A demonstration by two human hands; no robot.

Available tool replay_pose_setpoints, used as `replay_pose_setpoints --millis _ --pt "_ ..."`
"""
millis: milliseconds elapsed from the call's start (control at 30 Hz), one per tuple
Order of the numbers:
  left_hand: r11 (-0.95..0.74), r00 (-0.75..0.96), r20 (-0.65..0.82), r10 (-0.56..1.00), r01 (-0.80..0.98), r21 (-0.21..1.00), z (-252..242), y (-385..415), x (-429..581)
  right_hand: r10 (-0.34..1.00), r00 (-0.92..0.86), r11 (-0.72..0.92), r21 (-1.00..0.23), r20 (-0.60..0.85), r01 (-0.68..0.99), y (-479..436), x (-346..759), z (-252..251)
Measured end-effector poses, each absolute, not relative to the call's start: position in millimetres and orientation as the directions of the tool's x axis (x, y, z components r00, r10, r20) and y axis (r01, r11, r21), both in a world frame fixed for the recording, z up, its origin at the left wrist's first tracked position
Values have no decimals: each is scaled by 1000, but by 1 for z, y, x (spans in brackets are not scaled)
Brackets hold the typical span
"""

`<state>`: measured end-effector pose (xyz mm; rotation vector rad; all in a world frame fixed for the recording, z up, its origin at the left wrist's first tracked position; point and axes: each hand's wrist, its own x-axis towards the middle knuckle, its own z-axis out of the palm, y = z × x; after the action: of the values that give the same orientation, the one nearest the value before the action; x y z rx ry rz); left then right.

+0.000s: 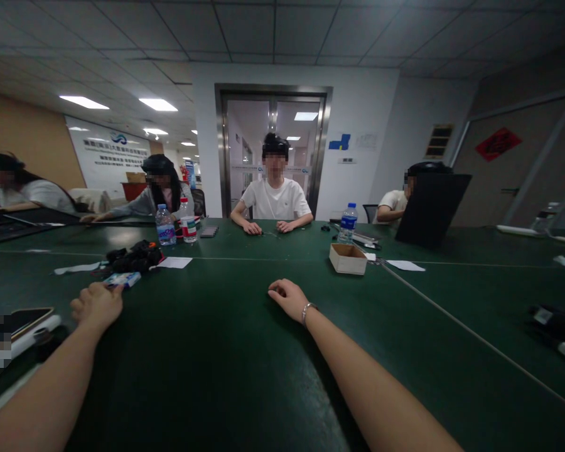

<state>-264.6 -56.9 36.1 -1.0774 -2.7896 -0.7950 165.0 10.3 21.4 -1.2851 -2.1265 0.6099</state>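
My left hand (98,304) is closed at the left of the table, its fingertips on the near edge of a small blue-and-white packet (126,279). The packet lies flat beside a heap of black straps or cables (134,257). Nearer the middle, my right hand (288,299) rests on the green table (230,351), a silver bracelet (306,312) at its wrist. Its fingers are loosely bent, with a gap between thumb and forefinger and nothing visible in them. Beyond it to the right stands an open cardboard box (347,262).
A phone (28,319) lies by my left forearm. Water bottles (164,227) stand at the back left, another bottle (347,225) behind the box. A person (276,198) sits opposite; others sit at both sides. A black panel (430,210) stands back right.
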Motion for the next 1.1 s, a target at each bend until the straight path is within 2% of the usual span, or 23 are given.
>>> replay_pose_setpoints --millis 333,600,867,967,1100 --pt "625 -732 238 638 673 395 50 -71 -263 887 -381 456 -627 261 632 10 165 21" --pt "639 -723 189 665 681 357 55 -75 -256 888 -382 455 -619 257 640 8 165 25" --pt "658 -757 191 625 642 392 53 -78 -253 890 -381 449 -618 249 645 7 164 25" --pt "655 -726 258 638 687 314 51 -78 -247 888 -381 454 -612 257 647 8 164 25" --pt "568 -548 429 718 818 94 69 -77 -233 887 -386 456 -616 254 642 9 165 24"
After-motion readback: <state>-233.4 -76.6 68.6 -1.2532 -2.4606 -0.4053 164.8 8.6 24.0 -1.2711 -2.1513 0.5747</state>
